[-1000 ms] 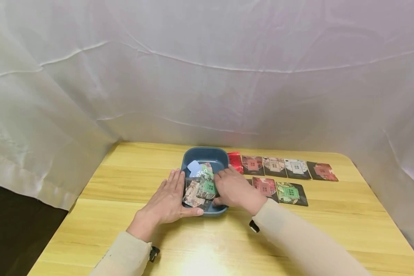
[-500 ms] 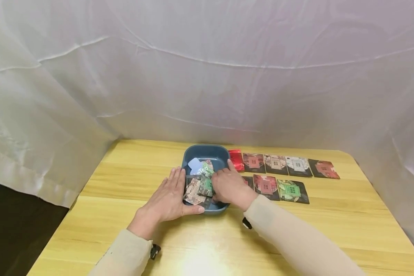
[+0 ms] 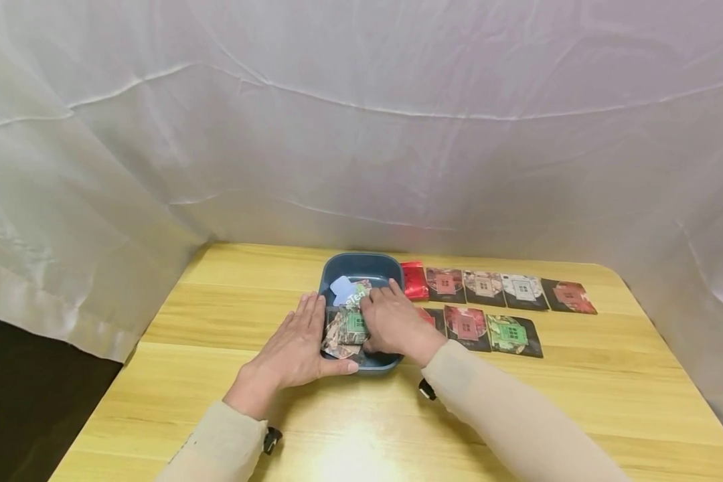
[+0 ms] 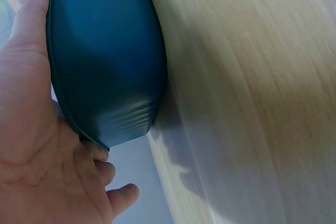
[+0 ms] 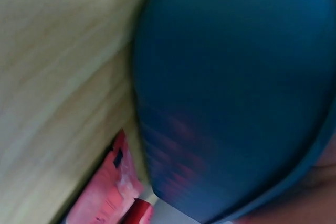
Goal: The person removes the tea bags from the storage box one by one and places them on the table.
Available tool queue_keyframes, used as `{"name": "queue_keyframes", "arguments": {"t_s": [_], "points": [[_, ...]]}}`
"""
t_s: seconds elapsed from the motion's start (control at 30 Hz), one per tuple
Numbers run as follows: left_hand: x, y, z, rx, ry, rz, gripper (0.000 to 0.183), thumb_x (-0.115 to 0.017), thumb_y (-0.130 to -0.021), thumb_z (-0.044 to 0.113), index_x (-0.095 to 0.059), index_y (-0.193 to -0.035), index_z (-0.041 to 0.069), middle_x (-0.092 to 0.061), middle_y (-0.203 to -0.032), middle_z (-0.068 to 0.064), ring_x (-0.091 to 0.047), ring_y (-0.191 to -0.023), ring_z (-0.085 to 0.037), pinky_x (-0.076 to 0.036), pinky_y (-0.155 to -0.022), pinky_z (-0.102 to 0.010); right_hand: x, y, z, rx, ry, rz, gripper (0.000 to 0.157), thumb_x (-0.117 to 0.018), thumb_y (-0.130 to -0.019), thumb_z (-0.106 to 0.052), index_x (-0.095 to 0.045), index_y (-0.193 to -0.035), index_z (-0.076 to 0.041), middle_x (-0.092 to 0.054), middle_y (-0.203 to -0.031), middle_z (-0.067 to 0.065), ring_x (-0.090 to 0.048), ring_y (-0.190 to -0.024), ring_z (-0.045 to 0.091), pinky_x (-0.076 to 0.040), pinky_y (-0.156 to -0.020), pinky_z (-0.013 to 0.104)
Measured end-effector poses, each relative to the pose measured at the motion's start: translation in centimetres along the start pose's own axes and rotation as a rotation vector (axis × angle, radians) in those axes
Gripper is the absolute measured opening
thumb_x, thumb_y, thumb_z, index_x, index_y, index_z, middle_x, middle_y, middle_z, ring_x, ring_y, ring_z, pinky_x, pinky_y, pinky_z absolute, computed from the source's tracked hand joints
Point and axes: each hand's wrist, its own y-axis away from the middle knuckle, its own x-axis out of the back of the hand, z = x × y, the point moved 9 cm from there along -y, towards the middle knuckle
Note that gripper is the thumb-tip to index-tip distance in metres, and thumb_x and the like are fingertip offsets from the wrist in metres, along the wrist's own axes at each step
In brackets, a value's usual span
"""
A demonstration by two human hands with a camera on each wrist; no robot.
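Note:
A dark blue tub (image 3: 361, 262) stands on the table with several tea sachets in it. My left hand (image 3: 292, 348) rests on its left rim, fingers straight, thumb lying along the near rim; the left wrist view shows the palm against the tub's edge. Reaching in from the right, my right hand (image 3: 394, 323) has its fingers curled at the edge of a green-labelled tea sachet (image 3: 352, 328). Those fingertips are partly hidden. Below this sachet lies a beige-patterned one (image 3: 335, 345), and farther back is a pale blue packet (image 3: 341, 289) by white "Tea" lettering.
Right of the tub, a back row holds a shiny red packet (image 3: 415, 281) and several dark square sachets (image 3: 484, 288). A front row includes a red sachet (image 3: 466, 328) and a green one (image 3: 514, 335). Pale cloth (image 3: 361, 134) hangs behind the wooden table (image 3: 229, 288).
My right hand has shifted left in the tub, and the green-labelled tea sachet has turned and slid left over the beige one. My left hand stays at the rim.

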Motion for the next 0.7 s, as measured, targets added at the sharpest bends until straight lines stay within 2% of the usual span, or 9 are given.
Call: {"name": "queue_keyframes", "arguments": {"t_s": [0.33,0.7], "points": [[-0.03,0.02,-0.03,0.0,0.006,-0.007,0.139,-0.065,-0.08,0.087,-0.006,-0.167,-0.003,-0.001,-0.175,-0.023,-0.001,-0.164,-0.037,-0.014,-0.133,-0.056,-0.64,-0.16,-0.03,0.03,-0.016,0.031,0.084,-0.088,-0.077,-0.057,-0.056,-0.137,-0.008,-0.059,-0.133,0.013,-0.054,-0.133,0.033,-0.027,-0.131,0.053],[0.03,0.09,0.03,-0.006,0.005,-0.002,0.138,-0.065,-0.081,0.086,-0.007,-0.167,-0.004,-0.005,-0.175,-0.025,-0.002,-0.164,-0.038,-0.016,-0.133,-0.056,-0.9,-0.13,-0.11,0.035,-0.002,0.013,0.087,-0.087,-0.076,-0.062,-0.056,-0.138,-0.009,-0.058,-0.135,0.012,-0.053,-0.131,0.032,-0.032,-0.128,0.055]]}}
